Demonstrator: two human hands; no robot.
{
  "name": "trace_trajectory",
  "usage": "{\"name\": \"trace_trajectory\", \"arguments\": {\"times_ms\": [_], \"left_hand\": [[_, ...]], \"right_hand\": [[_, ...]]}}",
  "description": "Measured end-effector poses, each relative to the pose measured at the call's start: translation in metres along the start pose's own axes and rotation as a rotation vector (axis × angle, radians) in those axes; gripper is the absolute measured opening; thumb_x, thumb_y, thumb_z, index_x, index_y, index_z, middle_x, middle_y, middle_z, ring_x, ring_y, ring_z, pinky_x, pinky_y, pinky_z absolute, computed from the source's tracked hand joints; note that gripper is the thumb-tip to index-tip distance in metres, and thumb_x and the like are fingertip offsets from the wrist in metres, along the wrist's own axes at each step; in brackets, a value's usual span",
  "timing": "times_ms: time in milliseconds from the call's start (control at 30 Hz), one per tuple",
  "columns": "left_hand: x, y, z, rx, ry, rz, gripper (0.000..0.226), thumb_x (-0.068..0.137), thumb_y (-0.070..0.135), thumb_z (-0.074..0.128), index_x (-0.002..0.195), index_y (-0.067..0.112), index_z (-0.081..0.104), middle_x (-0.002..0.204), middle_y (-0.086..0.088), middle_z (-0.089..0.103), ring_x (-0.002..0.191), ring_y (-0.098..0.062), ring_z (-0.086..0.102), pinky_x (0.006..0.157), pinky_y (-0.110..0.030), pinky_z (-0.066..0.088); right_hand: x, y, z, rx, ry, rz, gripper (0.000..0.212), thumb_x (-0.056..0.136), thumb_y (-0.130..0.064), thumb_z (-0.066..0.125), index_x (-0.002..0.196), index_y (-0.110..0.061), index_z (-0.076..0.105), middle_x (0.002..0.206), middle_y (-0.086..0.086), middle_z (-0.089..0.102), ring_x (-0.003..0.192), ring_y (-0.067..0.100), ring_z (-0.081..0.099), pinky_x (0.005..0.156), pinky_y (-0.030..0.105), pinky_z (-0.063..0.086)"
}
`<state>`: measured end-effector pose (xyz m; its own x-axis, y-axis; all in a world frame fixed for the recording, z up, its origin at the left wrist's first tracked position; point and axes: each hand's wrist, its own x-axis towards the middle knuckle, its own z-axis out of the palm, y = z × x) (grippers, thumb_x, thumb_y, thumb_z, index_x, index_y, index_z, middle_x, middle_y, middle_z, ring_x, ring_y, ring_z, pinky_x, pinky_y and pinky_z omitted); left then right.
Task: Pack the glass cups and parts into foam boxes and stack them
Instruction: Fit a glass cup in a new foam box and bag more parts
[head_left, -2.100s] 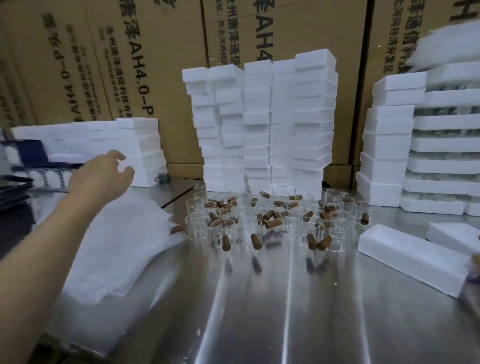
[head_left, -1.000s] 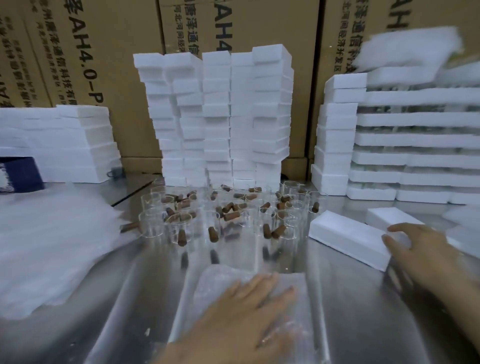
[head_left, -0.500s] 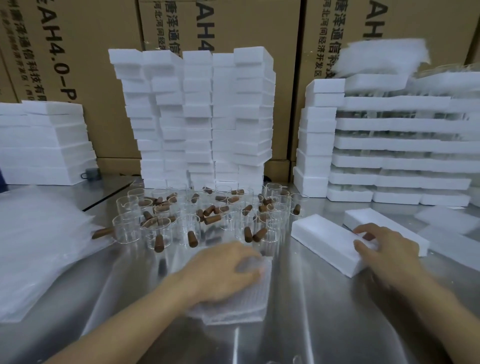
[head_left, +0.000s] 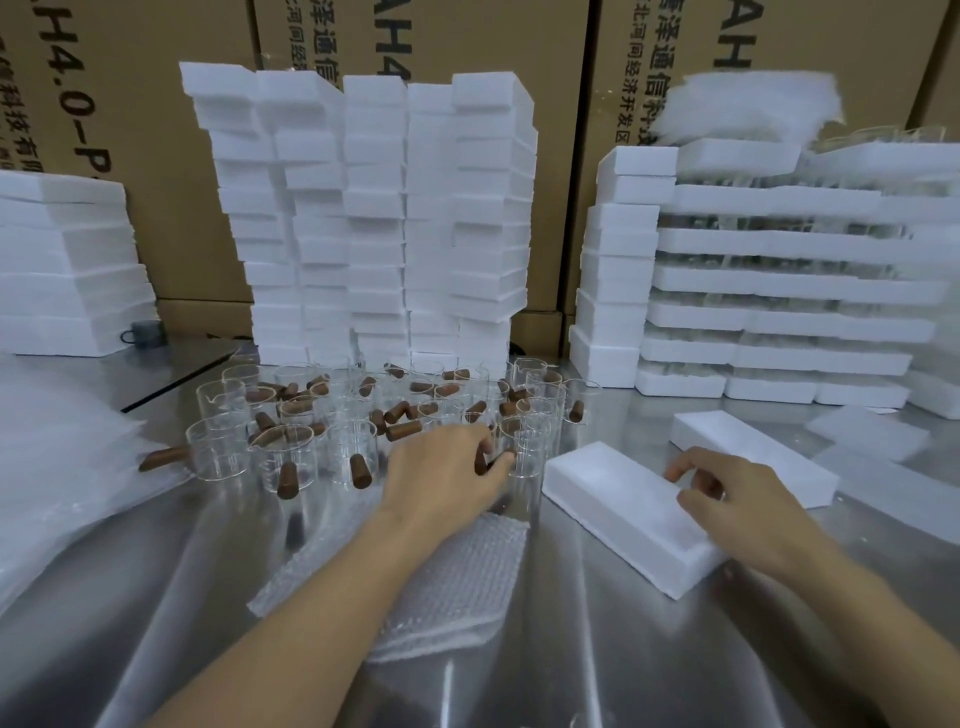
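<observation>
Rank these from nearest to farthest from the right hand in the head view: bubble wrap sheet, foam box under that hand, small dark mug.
1. The foam box, directly under the right hand, touching it.
2. The bubble wrap sheet, to its left, front centre.
3. The small dark mug, far left, at the back.

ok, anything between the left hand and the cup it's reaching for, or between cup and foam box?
Nothing visible. The left hand is at the glass cup on the cluster's near-right edge; only bare table separates cup and foam box, which the right hand rests on.
</observation>
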<state>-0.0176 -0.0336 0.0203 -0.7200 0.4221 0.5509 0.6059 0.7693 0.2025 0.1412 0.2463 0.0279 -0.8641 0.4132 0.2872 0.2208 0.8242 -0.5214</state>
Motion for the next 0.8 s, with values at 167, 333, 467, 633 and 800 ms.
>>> {"name": "trace_trajectory", "arguments": {"times_ms": [167,333,467,633,800], "left_hand": [[-0.002,0.0,0.004,0.023,-0.013,0.055,0.042,0.099,0.067,0.051,0.088,0.034,0.075,0.071,0.017,0.065,0.063,0.002,0.058,0.051,-0.021,0.043],[-0.001,0.008,0.007,-0.032,-0.048,-0.004,0.048,0.099,0.065,0.057,0.076,0.027,0.077,0.057,0.013,0.063,0.055,0.0,0.061,0.057,-0.028,0.059],[-0.001,0.017,0.01,-0.225,-0.085,-0.134,0.046,0.096,0.056,0.069,0.063,0.025,0.075,0.049,0.013,0.063,0.041,0.0,0.055,0.052,-0.017,0.047],[0.0,0.022,-0.001,-0.582,-0.064,-0.321,0.038,0.087,0.044,0.08,0.064,0.015,0.076,0.048,0.004,0.061,0.043,-0.006,0.049,0.069,-0.037,0.066],[-0.004,0.028,-0.012,-0.716,0.004,-0.348,0.048,0.087,0.033,0.077,0.048,0.012,0.058,0.041,0.007,0.043,0.042,-0.01,0.034,0.085,-0.038,0.065]], "right_hand": [[-0.007,-0.014,0.002,0.012,0.075,-0.012,0.013,0.089,-0.031,0.064,0.091,-0.043,0.066,0.08,-0.018,0.065,0.076,0.008,0.062,0.071,0.035,0.051],[-0.005,-0.034,0.007,-0.112,0.055,-0.067,0.018,0.08,-0.053,0.053,0.089,-0.042,0.065,0.078,-0.016,0.064,0.076,0.002,0.06,0.067,0.029,0.046],[0.007,-0.06,0.007,-0.11,0.083,-0.137,0.005,0.089,-0.041,0.061,0.089,-0.04,0.065,0.082,-0.016,0.064,0.079,0.002,0.061,0.069,0.031,0.051],[0.021,-0.093,0.02,-0.036,0.022,-0.182,0.01,0.092,-0.038,0.061,0.087,-0.035,0.069,0.075,-0.014,0.069,0.074,0.007,0.064,0.072,0.038,0.058],[0.019,-0.098,0.045,0.023,0.038,-0.173,0.014,0.093,-0.037,0.062,0.082,-0.032,0.07,0.073,-0.011,0.069,0.07,0.006,0.063,0.065,0.034,0.054]]}}
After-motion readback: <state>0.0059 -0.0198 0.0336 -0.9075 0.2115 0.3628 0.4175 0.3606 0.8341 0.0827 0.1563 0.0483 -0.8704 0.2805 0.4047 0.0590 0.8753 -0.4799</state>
